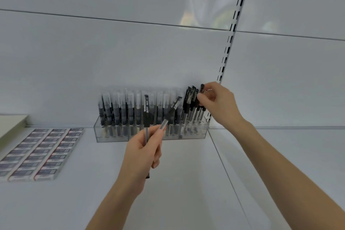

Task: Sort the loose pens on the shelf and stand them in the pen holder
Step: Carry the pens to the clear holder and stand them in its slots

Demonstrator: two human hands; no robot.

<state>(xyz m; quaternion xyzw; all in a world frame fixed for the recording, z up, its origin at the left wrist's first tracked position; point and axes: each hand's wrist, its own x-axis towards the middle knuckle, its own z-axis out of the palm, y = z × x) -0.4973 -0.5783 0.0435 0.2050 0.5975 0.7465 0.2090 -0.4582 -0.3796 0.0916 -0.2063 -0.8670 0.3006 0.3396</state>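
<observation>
A clear acrylic pen holder (pixel 112 137) stands against the back wall of the white shelf (pixel 186 183). Its left and middle compartments hold several white-capped pens (pixel 130 106); the right compartment holds several black-capped pens (pixel 190 104). My left hand (pixel 143 152) grips two black-capped pens (pixel 146 112) in front of the holder, caps up and spread apart. My right hand (pixel 216 102) pinches the top of a black-capped pen (pixel 202 87) standing at the holder's right end.
A display tray of small boxed erasers (pixel 39 151) lies at the left of the shelf, with a pale box (pixel 11 123) behind it. A slotted metal upright (pixel 229 43) runs up the back wall just right of the holder.
</observation>
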